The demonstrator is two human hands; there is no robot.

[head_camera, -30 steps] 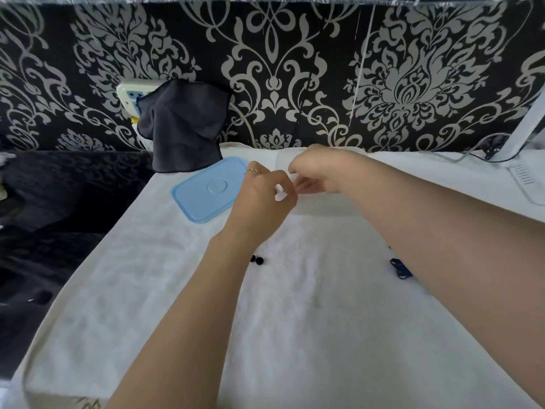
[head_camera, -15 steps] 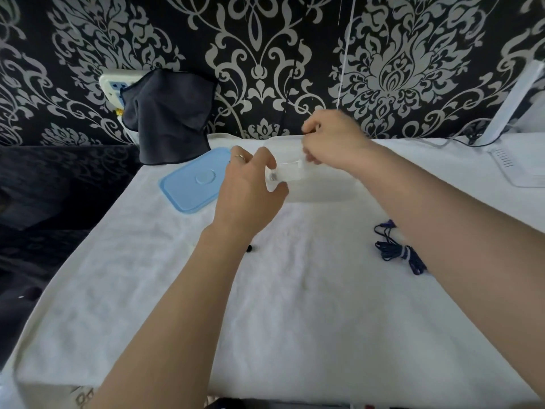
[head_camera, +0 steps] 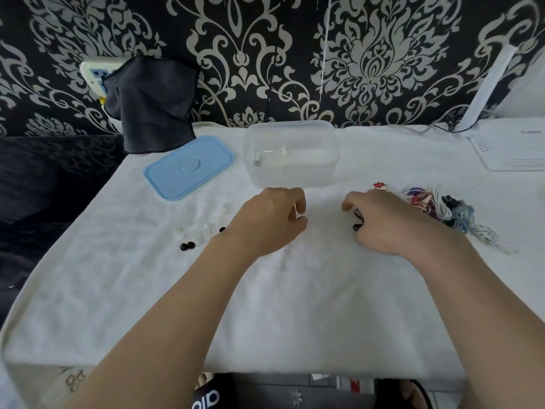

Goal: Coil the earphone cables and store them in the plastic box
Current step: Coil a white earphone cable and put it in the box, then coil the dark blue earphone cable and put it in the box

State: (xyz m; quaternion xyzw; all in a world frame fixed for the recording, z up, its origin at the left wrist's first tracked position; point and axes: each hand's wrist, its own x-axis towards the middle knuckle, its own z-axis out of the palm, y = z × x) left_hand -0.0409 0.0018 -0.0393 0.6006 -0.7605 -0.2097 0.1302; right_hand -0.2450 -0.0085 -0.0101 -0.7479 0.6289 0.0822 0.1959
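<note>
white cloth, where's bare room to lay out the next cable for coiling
Widest bare patch: the near cloth between both forearms, down to the front edge. Crowded: loose ear tips beside the left hand, tangled cables beyond the right hand, lid and box at the back.

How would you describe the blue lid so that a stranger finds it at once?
On the white cloth covering the table, look at the far left. There, left of the clear plastic box, lies the blue lid, flat, rectangular with rounded corners, the only light-blue thing.
</note>
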